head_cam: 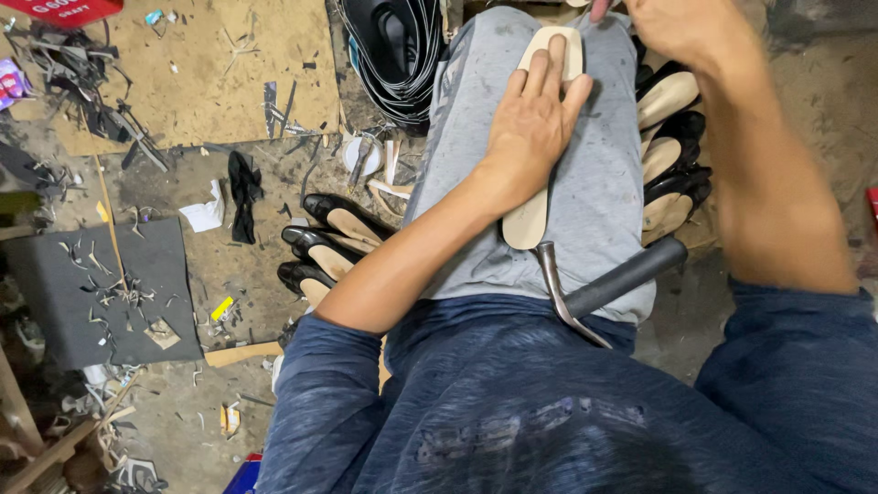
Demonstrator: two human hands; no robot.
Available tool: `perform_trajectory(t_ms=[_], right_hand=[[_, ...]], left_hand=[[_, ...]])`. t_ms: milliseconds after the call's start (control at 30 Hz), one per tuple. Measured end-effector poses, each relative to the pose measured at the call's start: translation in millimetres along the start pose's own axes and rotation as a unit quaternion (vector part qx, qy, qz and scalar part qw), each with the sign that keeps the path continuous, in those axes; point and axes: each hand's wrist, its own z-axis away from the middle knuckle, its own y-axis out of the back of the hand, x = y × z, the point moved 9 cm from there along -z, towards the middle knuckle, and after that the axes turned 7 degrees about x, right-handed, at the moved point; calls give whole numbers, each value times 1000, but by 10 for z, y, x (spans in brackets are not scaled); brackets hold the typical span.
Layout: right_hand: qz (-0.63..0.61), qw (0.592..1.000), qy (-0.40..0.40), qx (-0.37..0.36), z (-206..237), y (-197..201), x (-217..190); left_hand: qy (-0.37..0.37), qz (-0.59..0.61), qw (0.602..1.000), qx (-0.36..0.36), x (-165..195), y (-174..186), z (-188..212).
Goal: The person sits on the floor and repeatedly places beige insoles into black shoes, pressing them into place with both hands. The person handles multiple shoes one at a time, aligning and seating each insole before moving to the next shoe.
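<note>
Scrap-strewn workshop floor [183, 192] is lying all around; the beige insole [540, 137] is running lengthwise down the grey lap [594, 192], the left hand [533, 119] pressing flat and open on it, nearer by far. Right hand [677, 23] is hovering beyond, grip unclear. Hammer [604, 288] is resting below; black shoes [329, 242] are flanking.

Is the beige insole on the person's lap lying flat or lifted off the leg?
Flat. The insole lies lengthwise along the thigh, with the left hand spread palm-down on it.
</note>
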Motion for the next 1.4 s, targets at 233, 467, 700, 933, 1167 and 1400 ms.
perform_trajectory(t_ms=[233,467,700,933,1167,1400], right_hand=[[-23,990,24,141,235,205,-211],[64,969,23,236,742,251,-650],[101,951,41,289,1196,82,-1080],[95,954,61,279,1528,-219,-1414],[98,964,79,232,1853,-464,-1613],[163,963,144,157,2112,-712,-1770]], left_hand=[[0,44,997,70,-2,174,41],[1,71,993,90,16,323,62],[-23,71,993,91,15,274,140],[-29,61,994,82,25,207,135],[-50,59,989,130,1,125,201],[-52,81,993,72,-24,17,214]])
